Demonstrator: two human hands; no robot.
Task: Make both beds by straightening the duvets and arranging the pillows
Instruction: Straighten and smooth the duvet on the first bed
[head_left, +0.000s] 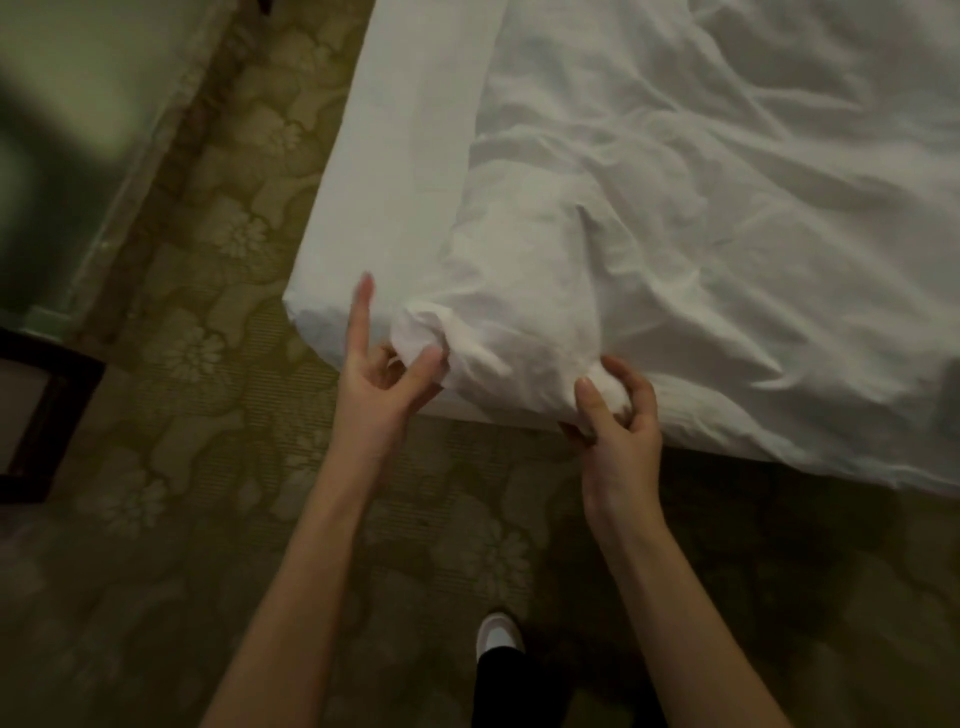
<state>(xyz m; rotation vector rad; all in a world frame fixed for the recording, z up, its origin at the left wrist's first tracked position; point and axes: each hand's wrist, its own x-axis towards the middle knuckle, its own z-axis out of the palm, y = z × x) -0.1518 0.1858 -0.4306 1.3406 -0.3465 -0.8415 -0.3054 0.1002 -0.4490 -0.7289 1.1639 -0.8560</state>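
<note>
Both arms reach down from the bottom of the view to the bed corner. Right hand (618, 410) grips a bunched wad of the white duvet (675, 208) at the mattress edge, left hand (384, 374) pinches its corner with the index finger sticking out. Looks like the duvet-straightening step; next move probably needs a pull toward the corner to flatten the wrinkles further up the bed (384, 171)

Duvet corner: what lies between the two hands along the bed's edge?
In the head view, only bunched white duvet spans the stretch between the left hand and the right hand; each hand grips its fabric.
</note>
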